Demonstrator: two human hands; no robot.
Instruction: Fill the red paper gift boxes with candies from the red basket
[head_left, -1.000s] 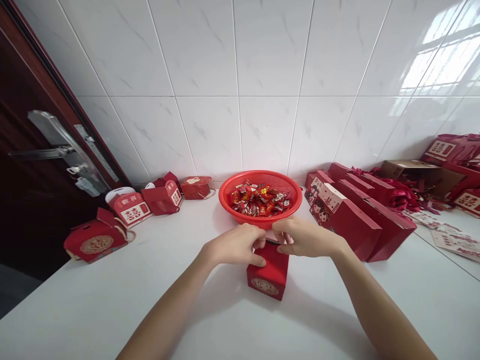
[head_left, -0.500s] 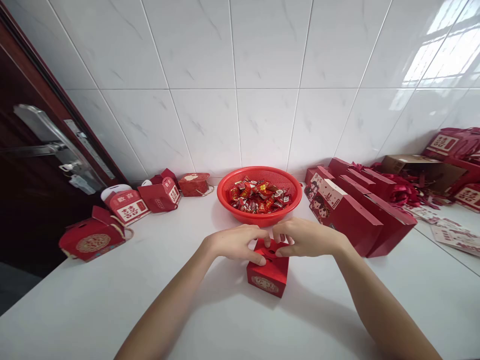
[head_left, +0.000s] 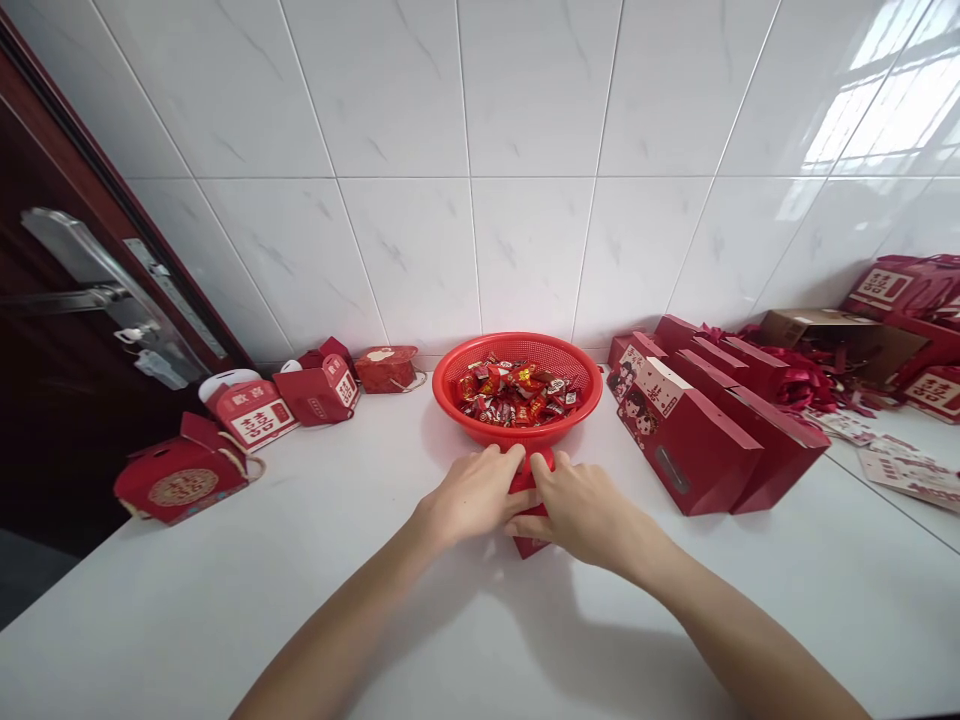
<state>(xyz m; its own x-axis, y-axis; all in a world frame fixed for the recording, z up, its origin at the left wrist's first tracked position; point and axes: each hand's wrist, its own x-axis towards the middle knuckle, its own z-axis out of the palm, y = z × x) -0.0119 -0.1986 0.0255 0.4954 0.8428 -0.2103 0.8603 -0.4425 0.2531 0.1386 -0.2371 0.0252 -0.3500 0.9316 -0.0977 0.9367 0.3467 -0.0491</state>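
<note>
A small red box (head_left: pixel 530 547) stands on the white table in front of the basket, mostly covered by my hands. My left hand (head_left: pixel 480 490) grips it from the left, fingers bent at its upper part. From the right, my right hand (head_left: pixel 574 505) holds the same box, its thumb across the near side and its fingers at the top. Just behind them sits a red plastic basket (head_left: pixel 517 436) filled with wrapped candies (head_left: pixel 517 392).
Finished-looking red boxes (head_left: pixel 259 412) line the left side near a dark door (head_left: pixel 45 400). Tall red boxes (head_left: pixel 694 445) stand at the right. Farther right are red ribbons (head_left: pixel 810 385), a cardboard box (head_left: pixel 885 345) and printed cards (head_left: pixel 911 470). A tiled wall rises behind.
The small red box has turned and shifted away from me, closer to the basket. Both hands have closed in around it and now hide most of its top.
</note>
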